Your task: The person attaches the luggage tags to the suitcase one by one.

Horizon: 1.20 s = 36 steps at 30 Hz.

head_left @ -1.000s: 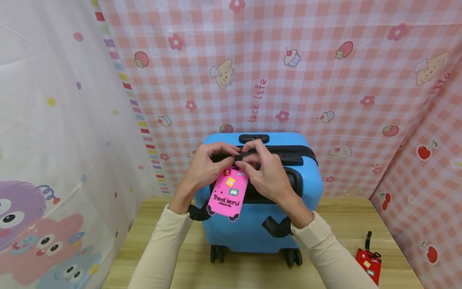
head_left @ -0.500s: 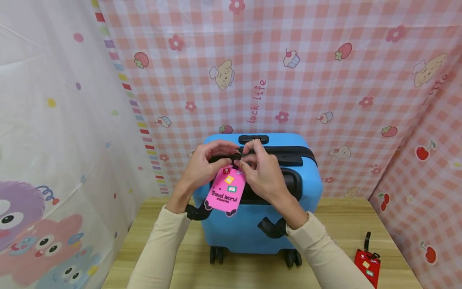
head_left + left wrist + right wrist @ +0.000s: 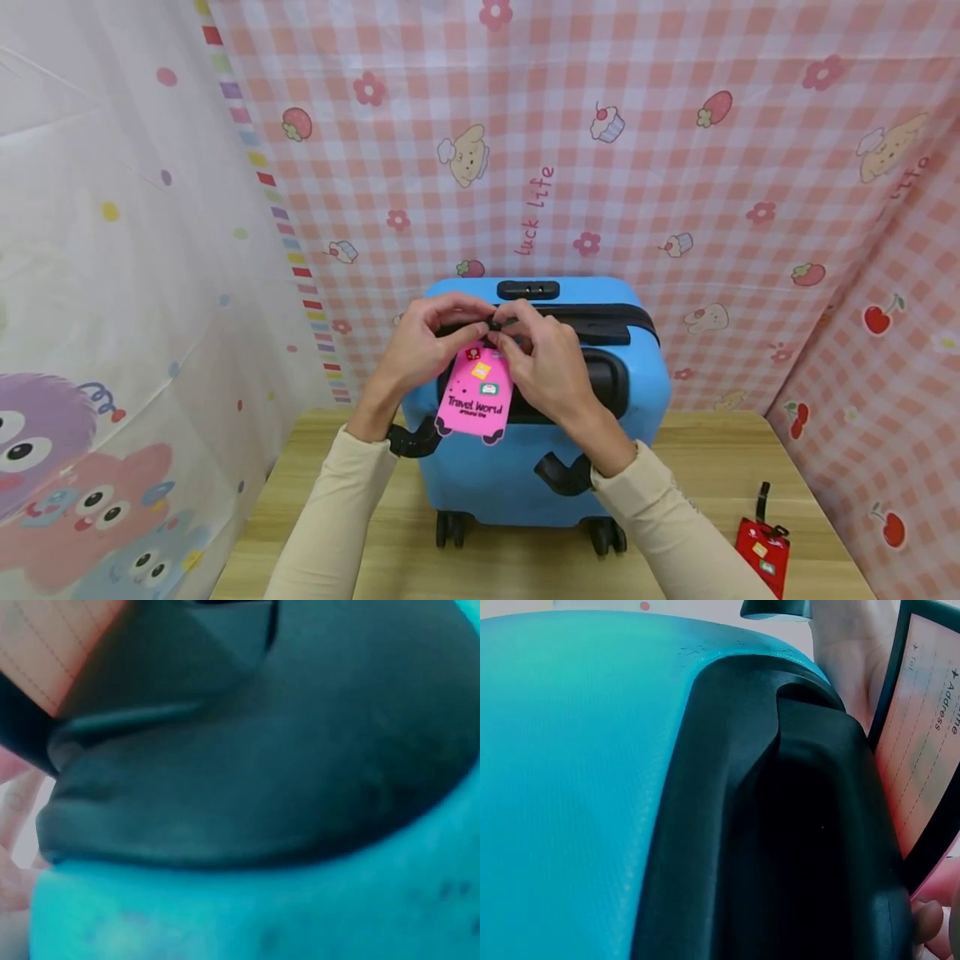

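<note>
In the head view a pink luggage tag [image 3: 477,398] printed "Travel World" hangs by its black strap [image 3: 492,325] in front of the blue suitcase [image 3: 517,487]. My left hand [image 3: 422,343] pinches the strap from the left, thumb and fingertips at its top. From the right, my right hand [image 3: 551,367] pinches the same strap, index finger bent over it. The fingertips nearly meet and hide most of the strap. The suitcase's black side handle [image 3: 870,817] fills much of the right wrist view, beside the tag's address card [image 3: 926,727]. The left wrist view shows the card's edge [image 3: 52,645] too.
The suitcase stands on its black wheels [image 3: 607,535] on a wooden table [image 3: 705,458]. A red luggage tag [image 3: 763,554] with a black strap lies at the right. A combination lock [image 3: 528,289] is set in the suitcase top. Checked cloth [image 3: 630,192] hangs close behind.
The pink tag has swung slightly, its lower end going left and then back right. My right index finger has come down closer to the strap. The suitcase and red tag stay put.
</note>
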Each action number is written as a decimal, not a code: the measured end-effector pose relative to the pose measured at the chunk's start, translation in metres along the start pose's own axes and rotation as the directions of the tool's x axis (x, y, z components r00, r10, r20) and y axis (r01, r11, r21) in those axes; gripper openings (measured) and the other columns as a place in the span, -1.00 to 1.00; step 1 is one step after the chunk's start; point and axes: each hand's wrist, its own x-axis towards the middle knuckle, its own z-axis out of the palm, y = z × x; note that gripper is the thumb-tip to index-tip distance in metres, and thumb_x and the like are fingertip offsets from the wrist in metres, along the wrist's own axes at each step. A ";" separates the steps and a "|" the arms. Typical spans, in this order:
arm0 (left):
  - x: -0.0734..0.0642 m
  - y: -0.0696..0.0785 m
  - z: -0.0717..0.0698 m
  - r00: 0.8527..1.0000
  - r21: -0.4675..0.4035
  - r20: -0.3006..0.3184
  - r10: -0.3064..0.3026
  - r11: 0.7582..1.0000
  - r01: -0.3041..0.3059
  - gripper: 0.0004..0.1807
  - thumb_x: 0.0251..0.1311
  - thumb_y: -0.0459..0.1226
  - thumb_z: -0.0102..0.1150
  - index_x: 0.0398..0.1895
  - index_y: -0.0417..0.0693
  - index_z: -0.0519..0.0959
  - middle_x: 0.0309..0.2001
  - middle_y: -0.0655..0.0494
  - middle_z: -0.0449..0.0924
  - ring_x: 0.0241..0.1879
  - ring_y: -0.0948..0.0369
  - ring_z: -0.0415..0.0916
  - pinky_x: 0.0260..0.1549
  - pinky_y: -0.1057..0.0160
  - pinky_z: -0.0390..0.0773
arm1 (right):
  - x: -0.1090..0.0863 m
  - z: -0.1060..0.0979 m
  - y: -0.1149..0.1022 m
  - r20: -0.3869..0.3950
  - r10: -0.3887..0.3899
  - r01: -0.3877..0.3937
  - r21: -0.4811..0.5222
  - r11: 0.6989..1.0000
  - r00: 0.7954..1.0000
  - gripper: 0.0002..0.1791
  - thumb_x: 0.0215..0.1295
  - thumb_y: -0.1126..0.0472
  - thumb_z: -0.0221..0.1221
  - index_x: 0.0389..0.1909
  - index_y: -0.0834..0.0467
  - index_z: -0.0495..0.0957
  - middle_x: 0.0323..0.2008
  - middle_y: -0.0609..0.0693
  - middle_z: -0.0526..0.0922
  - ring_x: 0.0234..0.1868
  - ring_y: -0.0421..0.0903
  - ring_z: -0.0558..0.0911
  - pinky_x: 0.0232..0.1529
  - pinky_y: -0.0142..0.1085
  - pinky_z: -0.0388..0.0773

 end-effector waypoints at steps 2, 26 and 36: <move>0.000 0.000 0.000 1.000 0.002 -0.001 0.006 1.000 -0.006 -0.76 0.29 -0.42 0.20 0.00 -0.24 0.65 -0.09 -0.11 0.72 -0.14 0.13 0.70 -0.16 0.20 0.66 | -0.001 0.000 0.000 -0.005 0.001 -0.001 0.000 1.000 1.000 -0.77 0.31 0.39 0.23 -0.05 0.27 0.47 -0.35 0.11 0.77 -0.61 -0.18 0.47 -0.60 -0.37 0.29; -0.002 0.003 0.010 0.996 0.157 -0.037 0.075 0.985 -0.069 -0.82 0.23 -0.35 0.30 -0.11 -0.12 0.68 -0.04 0.04 0.68 -0.04 0.20 0.62 -0.02 0.18 0.61 | -0.005 -0.005 0.003 -0.044 -0.095 0.095 0.008 0.995 0.995 -0.87 0.31 0.39 0.23 -0.17 0.32 0.65 -0.23 0.15 0.64 -0.41 -0.10 0.53 -0.46 -0.30 0.47; -0.003 0.004 0.002 0.998 0.280 0.025 0.058 0.958 -0.063 -0.82 0.26 -0.33 0.27 -0.08 -0.05 0.69 -0.02 0.10 0.69 0.01 0.20 0.57 0.02 0.13 0.58 | -0.006 -0.004 0.003 -0.037 -0.174 0.174 0.013 0.985 0.984 -0.87 0.29 0.42 0.23 -0.17 0.33 0.62 -0.20 0.17 0.63 -0.32 -0.06 0.56 -0.34 -0.27 0.53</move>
